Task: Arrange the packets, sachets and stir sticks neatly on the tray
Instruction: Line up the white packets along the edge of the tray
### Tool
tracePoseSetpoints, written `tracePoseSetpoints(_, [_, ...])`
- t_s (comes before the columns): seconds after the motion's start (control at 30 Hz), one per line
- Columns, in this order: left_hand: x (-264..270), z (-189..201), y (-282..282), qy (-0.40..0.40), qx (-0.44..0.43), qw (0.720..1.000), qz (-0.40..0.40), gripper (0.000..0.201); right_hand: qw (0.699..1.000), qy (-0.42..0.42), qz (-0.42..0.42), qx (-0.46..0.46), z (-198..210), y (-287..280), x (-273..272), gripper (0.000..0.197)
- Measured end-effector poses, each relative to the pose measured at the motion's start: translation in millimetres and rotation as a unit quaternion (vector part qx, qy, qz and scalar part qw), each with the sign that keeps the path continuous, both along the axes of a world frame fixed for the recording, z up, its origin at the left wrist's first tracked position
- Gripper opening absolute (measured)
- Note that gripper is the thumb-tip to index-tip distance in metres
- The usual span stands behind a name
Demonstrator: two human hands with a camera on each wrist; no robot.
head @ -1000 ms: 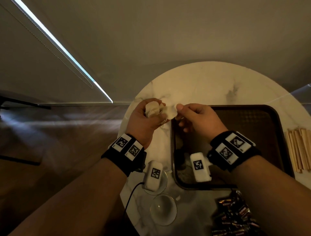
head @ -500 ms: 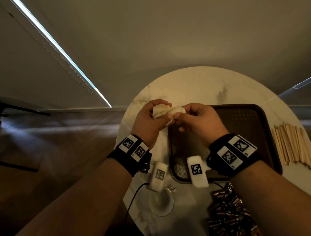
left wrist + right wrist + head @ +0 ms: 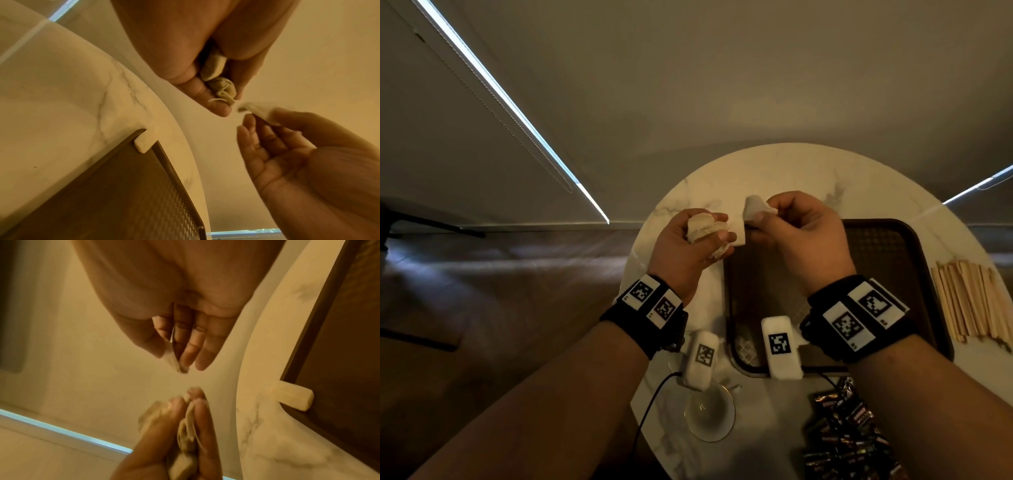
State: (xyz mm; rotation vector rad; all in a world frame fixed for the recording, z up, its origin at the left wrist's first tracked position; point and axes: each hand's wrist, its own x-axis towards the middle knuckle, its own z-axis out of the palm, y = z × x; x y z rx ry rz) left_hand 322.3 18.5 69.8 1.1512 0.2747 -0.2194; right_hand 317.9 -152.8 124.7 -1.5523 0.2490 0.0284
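Dangling from right hand (image 3: 799,233): one sachet (image 3: 753,208)

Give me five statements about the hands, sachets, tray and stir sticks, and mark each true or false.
1. The left hand holds a bunch of pale sachets. True.
2. The right hand is empty. False: it pinches a single sachet.
3. The stir sticks lie inside the tray. False: they lie on the table, to the right of the tray.
4. One white sachet rests across the tray's corner rim. True.
5. The dark packets are lined up on the tray. False: they are heaped on the table near the person.
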Motion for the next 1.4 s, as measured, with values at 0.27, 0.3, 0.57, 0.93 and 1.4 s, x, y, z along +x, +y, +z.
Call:
tracePoseSetpoints(0.27, [12.4,2.0,8.2,0.032,0.029,0.999,0.013,0.015,0.993,-0.113,0.007,-0.047,14.3,-18.8,8.1,0.015])
tracePoseSetpoints(0.3, [13.8,3.0,7.8,0.026,0.034,0.999,0.009,0.014,0.991,-0.118,0.021,-0.063,14.9,-19.2,9.4,0.013])
tracePoseSetpoints(0.57, [19.2,23.3,-2.5,-0.046,0.109,0.991,-0.065,0.007,0.99,-0.016,0.067,-0.123,-10.1,-19.9,14.4,0.006])
tracePoseSetpoints(0.93, [38.3,5.0,-14.8,0.002,0.206,0.975,-0.08,0.008,0.991,0.089,0.102,-0.017,-52.9,-18.9,17.1,0.018])
tracePoseSetpoints(1.4, [36.0,-25.8,25.9,0.173,0.094,0.98,0.013,0.014,0.927,0.25,0.074,-0.271,-155.9,-8.4,41.7,0.016])
